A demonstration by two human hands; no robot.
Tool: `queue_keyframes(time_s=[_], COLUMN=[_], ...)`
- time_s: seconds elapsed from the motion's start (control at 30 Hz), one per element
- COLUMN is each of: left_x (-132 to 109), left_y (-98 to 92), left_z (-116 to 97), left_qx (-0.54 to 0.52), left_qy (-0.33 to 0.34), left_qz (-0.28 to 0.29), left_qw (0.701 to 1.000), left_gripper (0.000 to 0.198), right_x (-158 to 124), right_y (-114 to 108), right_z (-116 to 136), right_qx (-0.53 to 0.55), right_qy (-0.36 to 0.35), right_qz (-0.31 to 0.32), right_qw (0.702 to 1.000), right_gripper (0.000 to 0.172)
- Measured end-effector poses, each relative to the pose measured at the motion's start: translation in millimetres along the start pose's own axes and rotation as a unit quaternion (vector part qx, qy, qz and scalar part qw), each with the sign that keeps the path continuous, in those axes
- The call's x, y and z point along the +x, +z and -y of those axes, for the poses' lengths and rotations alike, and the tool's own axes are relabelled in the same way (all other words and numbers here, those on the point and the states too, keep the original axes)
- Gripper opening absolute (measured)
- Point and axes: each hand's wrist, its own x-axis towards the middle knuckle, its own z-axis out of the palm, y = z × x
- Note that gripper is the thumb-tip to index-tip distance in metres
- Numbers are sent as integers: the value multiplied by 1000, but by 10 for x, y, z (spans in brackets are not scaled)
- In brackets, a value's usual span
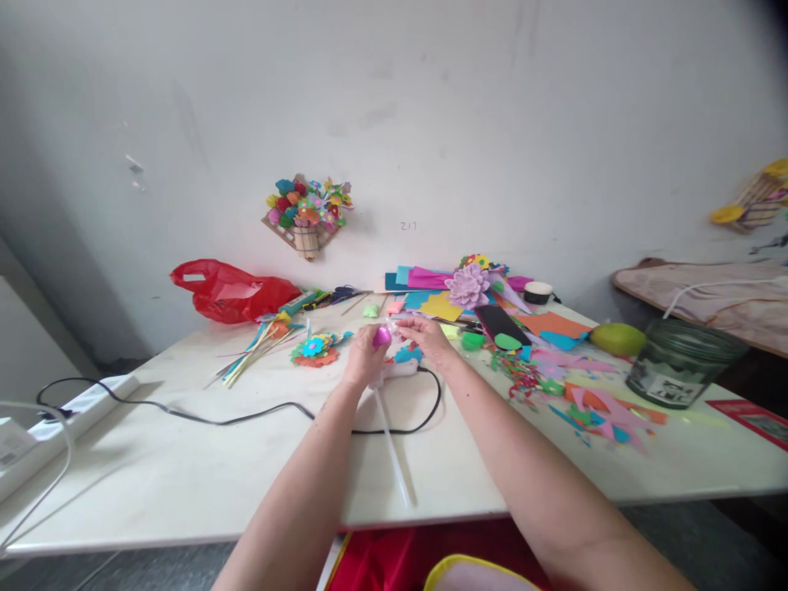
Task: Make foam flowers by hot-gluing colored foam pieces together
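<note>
My left hand [365,355] is closed around a small shiny purple piece [382,336], whose kind I cannot make out. Clear crinkled plastic [392,326] shows beside it, pinched in the fingertips of my right hand [426,335]. Just below the hands lies a white glue gun [399,370] with a black cord, partly hidden by my left hand. A long translucent glue stick [394,451] extends from it toward the table's front edge. To the left of my hands are layered foam flowers [316,348] in blue and orange.
Foam scraps [600,410] and coloured sheets [440,305] cover the right side. A green glass jar [674,373] stands beside a green fruit [618,338]. The black cord [227,422] crosses leftward to a power strip [92,406]. A red plastic bag [237,294] lies at the back left.
</note>
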Motion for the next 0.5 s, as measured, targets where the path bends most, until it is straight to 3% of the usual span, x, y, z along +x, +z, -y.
queue_keyframes(time_s=[0.5], left_x=[6], left_y=[-18], left_z=[6], left_qx=[-4], left_qy=[-12], left_qz=[29], left_qw=[1000], left_gripper=[37], right_x=[-22], right_y=[-67], right_z=[24], right_qx=[2], right_qy=[11], right_qz=[48], right_qw=[999], right_gripper=[25])
